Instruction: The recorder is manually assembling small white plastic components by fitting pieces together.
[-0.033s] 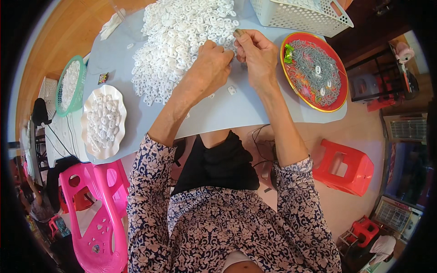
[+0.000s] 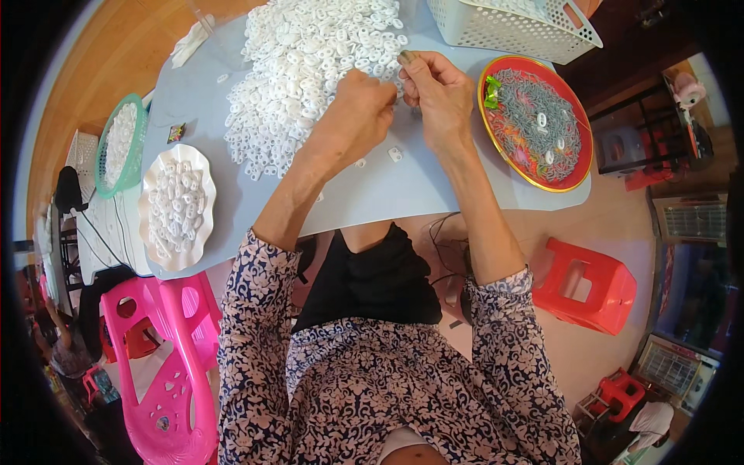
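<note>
Over the front edge of a big heap of small white oval plastic pieces [image 2: 310, 58], my two hands work close together. My left hand [image 2: 361, 112] is closed, its fingertips curled out of sight; whatever they grip is hidden. Just to its right, my right hand [image 2: 439, 93] pinches thumb against fingers, with something too small to make out. One loose white piece [image 2: 396, 154] lies on the table below the hands. Nearest my right hand is a red round tray [image 2: 583, 147] with a gold rim. It holds many thin grey pieces [image 2: 535, 108] and a few white ones.
At the left of the grey-blue table [image 2: 364, 194] stands a white scalloped dish [image 2: 146, 209] of white pieces. Beyond it is a green basket [image 2: 142, 128]. A perforated white basket [image 2: 496, 35] stands far right. A pink chair [image 2: 182, 341] and red stool [image 2: 585, 287] flank me.
My left hand has turned very slightly at the knuckles. Everything else looks the same.
</note>
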The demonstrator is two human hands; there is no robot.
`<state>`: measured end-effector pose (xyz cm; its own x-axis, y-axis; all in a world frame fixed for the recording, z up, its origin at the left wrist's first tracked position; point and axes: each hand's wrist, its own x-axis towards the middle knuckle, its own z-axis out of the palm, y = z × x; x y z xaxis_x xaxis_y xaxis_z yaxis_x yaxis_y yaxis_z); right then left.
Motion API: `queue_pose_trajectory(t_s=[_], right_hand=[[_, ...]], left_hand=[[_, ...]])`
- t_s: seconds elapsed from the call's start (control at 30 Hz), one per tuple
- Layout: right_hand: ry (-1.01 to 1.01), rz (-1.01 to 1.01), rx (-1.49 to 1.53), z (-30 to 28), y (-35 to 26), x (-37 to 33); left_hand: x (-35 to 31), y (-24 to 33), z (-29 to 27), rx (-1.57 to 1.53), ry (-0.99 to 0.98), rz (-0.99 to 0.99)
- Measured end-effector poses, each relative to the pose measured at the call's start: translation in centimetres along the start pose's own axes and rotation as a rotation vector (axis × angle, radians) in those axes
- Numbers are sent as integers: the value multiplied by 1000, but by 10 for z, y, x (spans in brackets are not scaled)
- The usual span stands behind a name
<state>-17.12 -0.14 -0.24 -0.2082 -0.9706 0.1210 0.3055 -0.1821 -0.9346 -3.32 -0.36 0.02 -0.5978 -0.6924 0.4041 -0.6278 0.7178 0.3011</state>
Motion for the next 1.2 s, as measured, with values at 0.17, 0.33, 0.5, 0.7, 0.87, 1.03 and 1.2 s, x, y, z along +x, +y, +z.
queue_pose_trajectory(t_s=[0.17, 0.33, 0.5, 0.7, 0.87, 1.03, 1.2], right_hand=[[-80, 22, 7, 1, -1, -3], [-203, 9, -61, 6, 2, -6], [-185, 73, 35, 7, 1, -5], [-185, 79, 11, 8, 3, -5], [-185, 77, -17, 9, 5, -5], [-158, 85, 6, 10, 5, -6], [-185, 51, -87, 9, 7, -7]], left_hand=[[-6, 0, -5, -1169, 308, -605], [-9, -5, -3, -1355, 288, -606], [-13, -7, -1, -1386, 252, -558], [-14, -3, -5, -1345, 288, -571], [-14, -4, -3, -1336, 312, -549], [-11, 2, -4, -1316, 380, -559], [-13, 1, -1, -1347, 340, -550]])
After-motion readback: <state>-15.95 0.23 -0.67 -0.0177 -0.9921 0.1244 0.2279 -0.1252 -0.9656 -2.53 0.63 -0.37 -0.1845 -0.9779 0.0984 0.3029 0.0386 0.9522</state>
